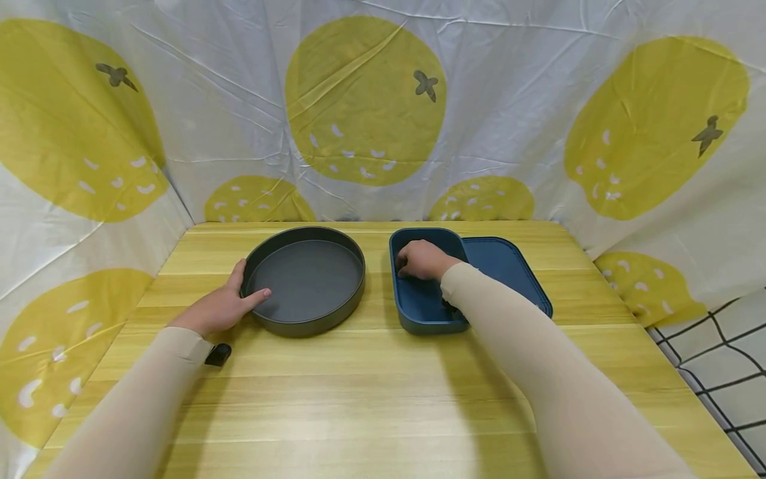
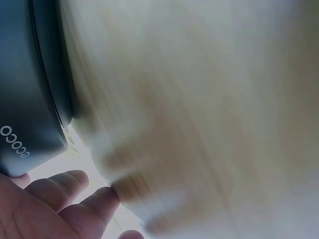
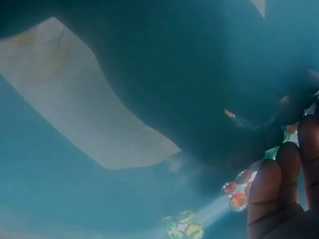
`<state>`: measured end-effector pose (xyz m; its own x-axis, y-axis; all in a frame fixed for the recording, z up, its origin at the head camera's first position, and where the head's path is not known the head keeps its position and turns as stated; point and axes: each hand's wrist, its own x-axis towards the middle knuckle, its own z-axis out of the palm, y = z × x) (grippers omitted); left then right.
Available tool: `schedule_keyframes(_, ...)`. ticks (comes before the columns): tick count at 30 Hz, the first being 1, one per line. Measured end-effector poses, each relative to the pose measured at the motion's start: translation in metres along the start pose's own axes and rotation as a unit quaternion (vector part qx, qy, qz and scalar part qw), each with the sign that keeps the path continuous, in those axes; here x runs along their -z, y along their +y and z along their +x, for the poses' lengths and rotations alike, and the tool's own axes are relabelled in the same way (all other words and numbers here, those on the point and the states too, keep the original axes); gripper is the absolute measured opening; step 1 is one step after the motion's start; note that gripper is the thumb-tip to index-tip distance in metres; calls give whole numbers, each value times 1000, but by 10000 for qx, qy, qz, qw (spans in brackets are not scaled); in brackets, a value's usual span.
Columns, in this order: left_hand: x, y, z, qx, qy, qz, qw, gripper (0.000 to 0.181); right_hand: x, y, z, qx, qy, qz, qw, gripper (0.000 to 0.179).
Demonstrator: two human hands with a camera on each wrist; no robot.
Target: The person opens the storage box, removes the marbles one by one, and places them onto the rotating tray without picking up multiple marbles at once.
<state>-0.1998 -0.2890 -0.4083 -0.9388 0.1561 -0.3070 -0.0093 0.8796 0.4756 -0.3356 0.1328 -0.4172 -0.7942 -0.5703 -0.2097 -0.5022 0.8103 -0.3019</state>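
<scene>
A round dark grey pan (image 1: 306, 283) lies on the table at the left. My left hand (image 1: 217, 309) holds its left edge, thumb over the rim and fingers along the outer wall. The left wrist view shows the wall lettered "ecoco", with several fingertips (image 2: 102, 199) below it. At the right, my right hand (image 1: 426, 258) reaches into a deep blue rectangular container (image 1: 433, 328), fingers curled down inside. In the right wrist view, clear glass marbles (image 3: 239, 191) with coloured swirls lie by the fingers, and some show between fingers and thumb. More marbles (image 3: 183, 228) sit on the container floor.
A flat blue lid or tray (image 1: 507, 266) lies just right of the container, partly behind my right sleeve (image 1: 514, 332). The wooden table (image 1: 359, 399) ends at a lemon-print curtain (image 1: 371, 100). Black wire grid (image 1: 727, 362) stands off the right edge.
</scene>
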Motion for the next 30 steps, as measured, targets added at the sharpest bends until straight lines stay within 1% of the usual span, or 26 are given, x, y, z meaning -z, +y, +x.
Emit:
schedule_keyframes(7, 1, 1, 0, -13, -2, -16, 10000, 112, 5, 1, -4, 30, 39, 80, 10000, 19)
schedule_keyframes(14, 2, 1, -1, 2, -31, 24, 10000, 112, 19, 0, -12, -136, 153, 372, 9991, 26)
schedule_keyframes(20, 2, 0, 0, 9, -52, -7, 10000, 112, 33, 0, -19, -265, 456, 715, 9960, 29)
schedule_keyframes(25, 2, 0, 1, 9, -31, 49, 10000, 112, 47, -13, -21, -281, 670, 1219, 9899, 31)
schedule_keyframes(27, 2, -1, 0, 21, -25, 35, 10000, 112, 52, -20, -20, -223, 712, 1319, 9885, 33)
schedule_keyframes(30, 2, 0, 0, 27, -30, 25, 10000, 112, 60, -36, -18, -51, 738, 1334, 9883, 33)
